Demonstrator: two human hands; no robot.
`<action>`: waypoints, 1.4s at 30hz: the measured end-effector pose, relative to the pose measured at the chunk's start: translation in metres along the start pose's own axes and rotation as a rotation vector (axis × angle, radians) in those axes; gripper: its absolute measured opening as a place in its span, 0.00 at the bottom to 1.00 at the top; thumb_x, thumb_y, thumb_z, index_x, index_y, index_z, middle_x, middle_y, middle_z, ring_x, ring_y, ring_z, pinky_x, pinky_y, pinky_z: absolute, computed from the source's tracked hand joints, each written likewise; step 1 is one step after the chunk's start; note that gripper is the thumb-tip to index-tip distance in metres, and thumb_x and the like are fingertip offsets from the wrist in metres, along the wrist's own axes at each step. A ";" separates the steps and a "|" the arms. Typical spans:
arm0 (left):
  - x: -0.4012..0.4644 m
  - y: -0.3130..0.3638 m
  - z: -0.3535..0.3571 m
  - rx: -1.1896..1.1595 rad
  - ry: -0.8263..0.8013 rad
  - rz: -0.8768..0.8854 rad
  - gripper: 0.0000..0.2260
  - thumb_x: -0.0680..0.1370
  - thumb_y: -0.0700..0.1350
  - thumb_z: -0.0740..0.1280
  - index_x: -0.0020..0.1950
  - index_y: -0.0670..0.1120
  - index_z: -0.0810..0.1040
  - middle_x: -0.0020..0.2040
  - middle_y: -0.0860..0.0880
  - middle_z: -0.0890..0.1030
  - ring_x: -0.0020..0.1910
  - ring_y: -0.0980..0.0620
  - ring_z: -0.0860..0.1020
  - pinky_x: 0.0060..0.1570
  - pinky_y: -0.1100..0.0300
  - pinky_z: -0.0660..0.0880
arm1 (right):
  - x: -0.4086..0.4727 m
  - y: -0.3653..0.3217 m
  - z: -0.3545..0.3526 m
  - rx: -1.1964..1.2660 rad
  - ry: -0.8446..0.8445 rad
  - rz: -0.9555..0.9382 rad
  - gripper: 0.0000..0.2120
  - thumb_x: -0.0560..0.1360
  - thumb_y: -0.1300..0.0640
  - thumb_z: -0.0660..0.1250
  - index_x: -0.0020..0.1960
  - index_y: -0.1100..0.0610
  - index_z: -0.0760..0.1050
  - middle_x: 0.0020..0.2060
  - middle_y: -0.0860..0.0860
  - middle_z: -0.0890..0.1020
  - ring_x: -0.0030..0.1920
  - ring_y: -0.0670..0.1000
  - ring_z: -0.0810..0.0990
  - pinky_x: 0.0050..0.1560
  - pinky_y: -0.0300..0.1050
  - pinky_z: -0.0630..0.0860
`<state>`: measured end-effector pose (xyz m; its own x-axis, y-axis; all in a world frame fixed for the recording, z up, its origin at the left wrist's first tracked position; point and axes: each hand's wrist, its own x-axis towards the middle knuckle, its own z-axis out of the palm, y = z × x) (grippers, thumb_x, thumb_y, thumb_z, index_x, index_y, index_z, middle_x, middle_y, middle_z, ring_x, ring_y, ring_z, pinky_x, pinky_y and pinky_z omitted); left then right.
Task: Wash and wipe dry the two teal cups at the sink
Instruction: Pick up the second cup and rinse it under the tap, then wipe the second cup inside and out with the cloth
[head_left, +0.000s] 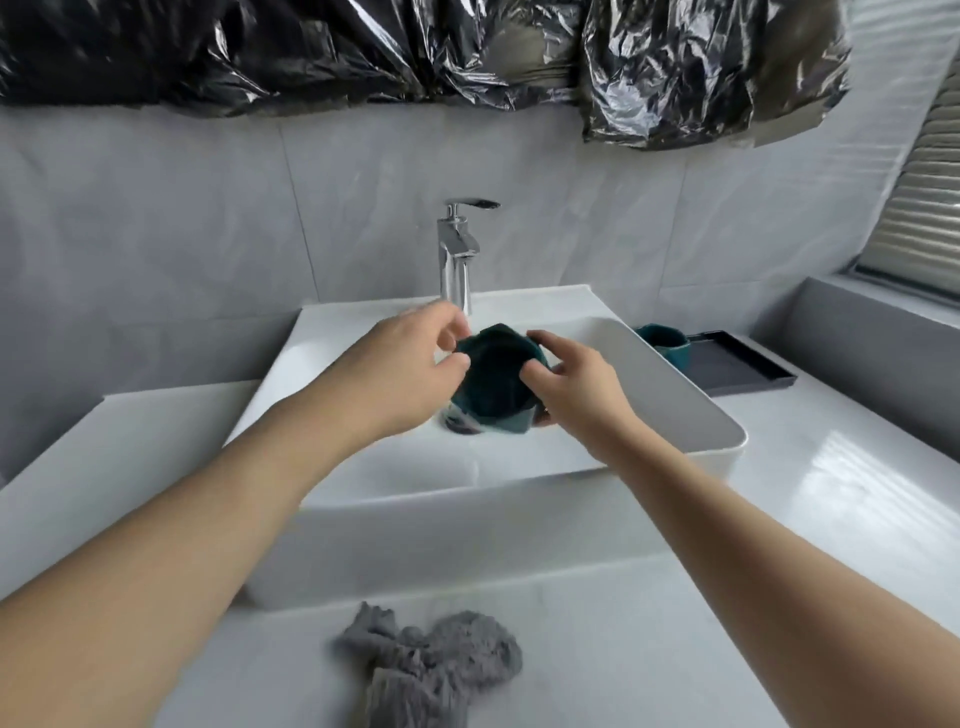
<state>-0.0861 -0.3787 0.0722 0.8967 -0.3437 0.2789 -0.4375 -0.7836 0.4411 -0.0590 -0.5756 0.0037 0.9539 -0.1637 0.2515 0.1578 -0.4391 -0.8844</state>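
Observation:
A dark teal cup (496, 382) is held over the white basin (670, 384), just in front of the chrome tap (457, 254). My left hand (400, 364) grips its left rim with the fingertips. My right hand (576, 387) holds its right side, thumb on the rim and fingers underneath. The cup's mouth is tipped toward me. A second teal cup (667, 345) stands on the black tray (748, 371) to the right of the basin. A crumpled grey cloth (431, 662) lies on the counter in front of the basin.
The white counter (831, 493) surrounds the raised basin. The drain (462, 423) shows just below the held cup. Black plastic sheeting (415, 47) hangs across the grey tiled wall above. A grey ledge and window blinds (919, 218) are at the right.

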 end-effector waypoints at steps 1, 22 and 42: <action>-0.021 0.009 -0.002 -0.004 -0.078 0.019 0.06 0.79 0.50 0.64 0.55 0.56 0.74 0.54 0.56 0.79 0.42 0.56 0.77 0.42 0.57 0.74 | -0.005 -0.002 -0.001 0.015 0.034 0.025 0.23 0.73 0.56 0.65 0.68 0.46 0.76 0.45 0.53 0.85 0.35 0.51 0.86 0.36 0.43 0.85; -0.037 0.005 -0.011 -0.068 0.018 0.054 0.08 0.68 0.50 0.70 0.45 0.61 0.80 0.48 0.58 0.75 0.40 0.61 0.74 0.39 0.66 0.68 | -0.031 -0.003 0.001 0.073 0.036 0.017 0.22 0.73 0.56 0.66 0.66 0.47 0.78 0.43 0.54 0.85 0.34 0.48 0.83 0.27 0.32 0.75; 0.032 -0.053 0.052 -0.163 0.321 0.115 0.14 0.73 0.46 0.74 0.55 0.50 0.74 0.49 0.56 0.76 0.44 0.54 0.76 0.45 0.60 0.69 | 0.000 -0.005 0.007 0.135 -0.042 0.126 0.15 0.74 0.55 0.66 0.60 0.48 0.82 0.46 0.54 0.86 0.33 0.53 0.86 0.32 0.46 0.83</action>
<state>-0.0304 -0.3755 0.0132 0.7858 -0.2242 0.5764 -0.5621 -0.6476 0.5144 -0.0579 -0.5671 0.0049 0.9778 -0.1712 0.1211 0.0666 -0.2941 -0.9534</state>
